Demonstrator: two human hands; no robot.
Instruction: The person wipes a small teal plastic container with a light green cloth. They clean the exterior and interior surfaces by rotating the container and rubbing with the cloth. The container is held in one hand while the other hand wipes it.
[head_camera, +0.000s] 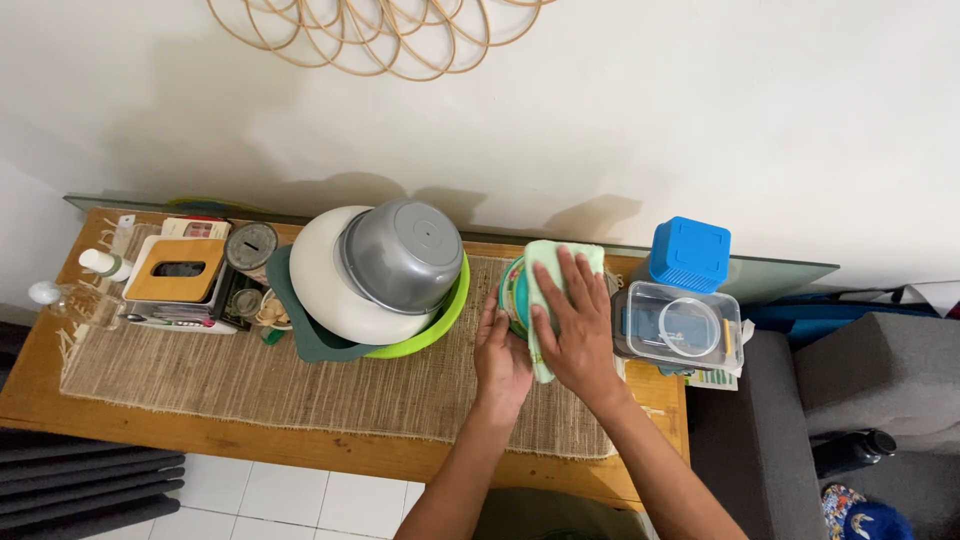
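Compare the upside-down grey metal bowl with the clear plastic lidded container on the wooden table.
The upside-down grey metal bowl is round and opaque; the clear plastic lidded container is rectangular and see-through. The bowl lies inverted on a stack of other dishes, while the container stands upright on the wooden table with its lid on. The bowl sits left of the hands, the container to their right. Neither is touched by a hand.

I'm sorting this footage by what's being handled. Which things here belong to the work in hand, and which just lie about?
In hand:
- pale green cloth, under the right hand
- teal round dish, steadied by the left hand

Lying about:
- grey metal bowl
- clear lidded box
- blue container
- tissue box
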